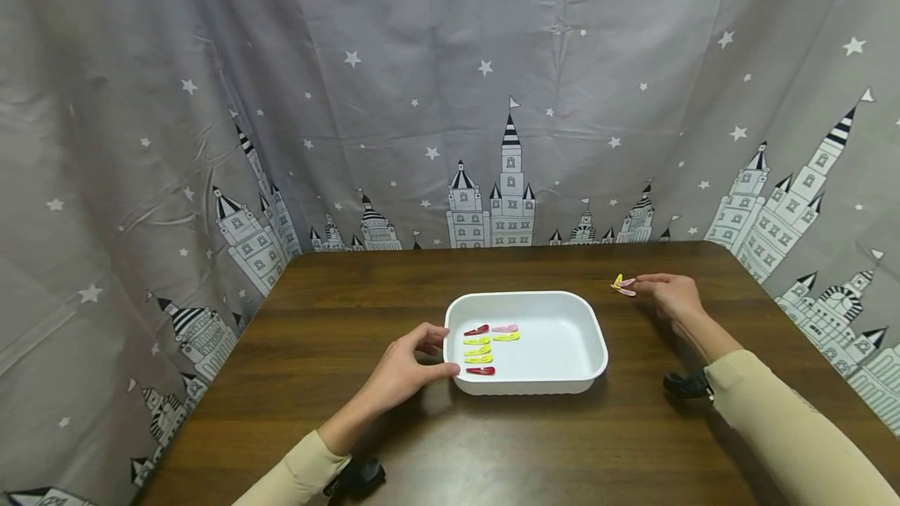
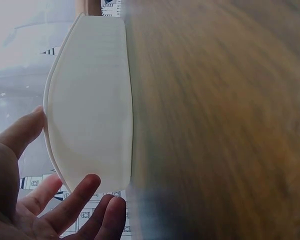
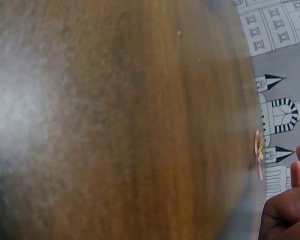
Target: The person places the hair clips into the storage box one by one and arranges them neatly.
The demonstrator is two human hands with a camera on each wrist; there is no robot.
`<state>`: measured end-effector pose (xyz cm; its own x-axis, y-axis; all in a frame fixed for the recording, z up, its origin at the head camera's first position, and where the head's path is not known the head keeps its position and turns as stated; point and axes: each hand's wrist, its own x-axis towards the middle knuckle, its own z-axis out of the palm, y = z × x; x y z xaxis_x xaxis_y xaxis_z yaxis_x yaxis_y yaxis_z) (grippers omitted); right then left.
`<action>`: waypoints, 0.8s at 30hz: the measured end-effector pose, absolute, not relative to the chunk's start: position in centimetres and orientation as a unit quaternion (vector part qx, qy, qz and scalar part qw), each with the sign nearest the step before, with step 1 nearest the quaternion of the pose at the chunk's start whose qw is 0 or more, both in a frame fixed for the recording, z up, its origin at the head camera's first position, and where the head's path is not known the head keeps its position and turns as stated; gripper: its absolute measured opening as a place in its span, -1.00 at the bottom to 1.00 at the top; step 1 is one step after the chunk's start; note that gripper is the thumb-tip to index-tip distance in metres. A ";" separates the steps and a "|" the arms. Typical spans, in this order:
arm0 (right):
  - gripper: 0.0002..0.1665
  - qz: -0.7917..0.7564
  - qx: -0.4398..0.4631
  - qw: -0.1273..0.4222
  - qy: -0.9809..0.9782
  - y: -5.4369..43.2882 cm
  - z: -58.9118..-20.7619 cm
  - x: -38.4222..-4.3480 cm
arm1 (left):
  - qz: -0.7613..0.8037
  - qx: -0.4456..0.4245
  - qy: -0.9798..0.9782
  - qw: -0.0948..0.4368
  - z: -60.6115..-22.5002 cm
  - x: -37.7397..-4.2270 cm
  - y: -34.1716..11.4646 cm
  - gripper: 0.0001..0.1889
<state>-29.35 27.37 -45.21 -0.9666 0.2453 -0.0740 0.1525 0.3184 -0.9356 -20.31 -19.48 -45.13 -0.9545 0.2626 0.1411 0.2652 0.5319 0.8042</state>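
A white tray holds several hair snap clips at its left end: yellow ones, red ones and a pink one. My left hand touches the tray's left end, thumb and index finger spread along the rim. Its other fingers lie by the outer wall in the left wrist view. Beyond the tray's right side, a small group of pink and yellow clips lies on the table. My right hand reaches to them, fingertips close to a pink clip. In the right wrist view, the fingers show apart from the clips.
The brown wooden table carries the tray near its middle. A grey curtain with printed castles and stars hangs behind and beside it. Black wrist straps with devices show at the left wrist and right wrist.
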 end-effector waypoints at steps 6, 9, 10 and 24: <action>-0.46 0.577 -0.140 0.039 -0.803 27.5 -46.2 -29.5 | -0.460 -0.163 -0.873 0.002 -45.3 -20.4 -19.5 -0.38; -0.48 0.572 -0.142 0.039 -0.807 27.6 -46.6 -29.6 | -0.459 -0.165 -0.873 0.003 -45.3 -20.5 -19.5 -0.38; -0.48 0.572 -0.142 0.039 -0.807 27.7 -46.8 -29.6 | -0.458 -0.165 -0.873 0.003 -45.3 -20.5 -19.5 -0.39; -0.38 0.554 -0.132 -0.010 -0.822 28.1 -46.9 -30.0 | -0.464 -0.159 -0.871 -0.001 -45.1 -20.4 -19.3 -0.39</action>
<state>-30.02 28.12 -46.91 -0.9649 0.2059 -0.1630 0.2282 0.3506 -0.9083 -20.38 -19.33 -45.08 -0.9495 0.2774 0.1466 0.2764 0.5186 0.8091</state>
